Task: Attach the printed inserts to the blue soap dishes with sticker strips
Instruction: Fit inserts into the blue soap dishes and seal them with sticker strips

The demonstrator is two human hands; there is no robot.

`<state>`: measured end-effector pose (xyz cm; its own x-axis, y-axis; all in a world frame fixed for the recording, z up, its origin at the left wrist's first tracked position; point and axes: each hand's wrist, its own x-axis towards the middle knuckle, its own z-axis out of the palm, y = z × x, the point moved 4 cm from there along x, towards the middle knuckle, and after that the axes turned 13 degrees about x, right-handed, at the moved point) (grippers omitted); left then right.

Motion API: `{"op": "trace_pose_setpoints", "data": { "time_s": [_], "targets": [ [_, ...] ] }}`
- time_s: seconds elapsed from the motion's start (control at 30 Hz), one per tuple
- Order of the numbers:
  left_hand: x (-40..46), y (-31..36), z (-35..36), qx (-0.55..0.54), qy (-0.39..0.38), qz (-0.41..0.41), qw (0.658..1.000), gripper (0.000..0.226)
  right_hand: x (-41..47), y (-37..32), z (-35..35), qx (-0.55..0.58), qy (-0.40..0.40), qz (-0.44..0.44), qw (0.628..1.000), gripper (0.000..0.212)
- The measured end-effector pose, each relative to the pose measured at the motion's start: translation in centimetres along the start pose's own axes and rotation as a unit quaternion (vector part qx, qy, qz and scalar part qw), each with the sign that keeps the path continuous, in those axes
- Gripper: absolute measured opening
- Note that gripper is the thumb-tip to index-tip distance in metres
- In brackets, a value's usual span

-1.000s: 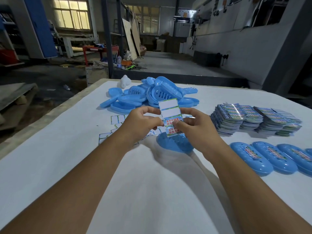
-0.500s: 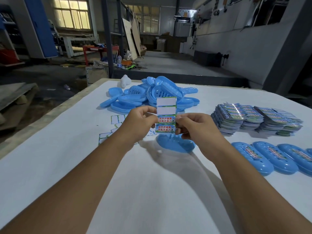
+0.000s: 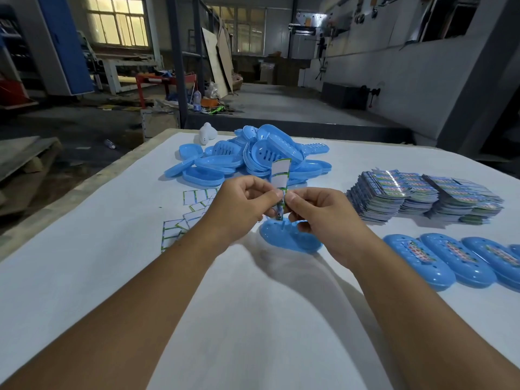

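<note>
I hold a sticker strip (image 3: 280, 174) upright in front of me, its white backing showing at the top and printed labels lower down. My left hand (image 3: 242, 204) and my right hand (image 3: 318, 212) pinch it from both sides at its lower part, thumbs nearly touching. Just below the hands a blue soap dish (image 3: 289, 239) lies on the white table (image 3: 253, 319). A heap of blue soap dishes (image 3: 247, 160) sits behind. Stacks of printed inserts (image 3: 422, 195) stand at the right.
Three blue dishes with inserts on them (image 3: 455, 263) lie in a row at the right edge. Used white backing pieces (image 3: 185, 215) are scattered left of my left hand. A small white object (image 3: 206, 133) stands at the table's far edge. The left edge drops to the workshop floor.
The strip has turned from facing me flat to nearly edge-on, and my thumbs have closed in together on its lower part. The hands have stayed above the same dish.
</note>
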<state>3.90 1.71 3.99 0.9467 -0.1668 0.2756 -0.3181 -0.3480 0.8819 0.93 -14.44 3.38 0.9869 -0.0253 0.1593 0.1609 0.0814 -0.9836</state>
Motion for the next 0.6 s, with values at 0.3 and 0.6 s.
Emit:
{"op": "trace_pose_setpoints", "data": {
  "time_s": [0.3,0.6],
  "targets": [
    [-0.2,0.0,0.3,-0.015,-0.014,0.018,1.000,0.013,0.0,0.0,-0.1,-0.026,0.006,-0.018,0.999,0.018],
    [0.0,-0.9,0.3,0.023,-0.003,0.004,1.000,0.013,-0.1,-0.3,0.4,-0.191,0.010,-0.103,0.976,0.017]
  ]
}}
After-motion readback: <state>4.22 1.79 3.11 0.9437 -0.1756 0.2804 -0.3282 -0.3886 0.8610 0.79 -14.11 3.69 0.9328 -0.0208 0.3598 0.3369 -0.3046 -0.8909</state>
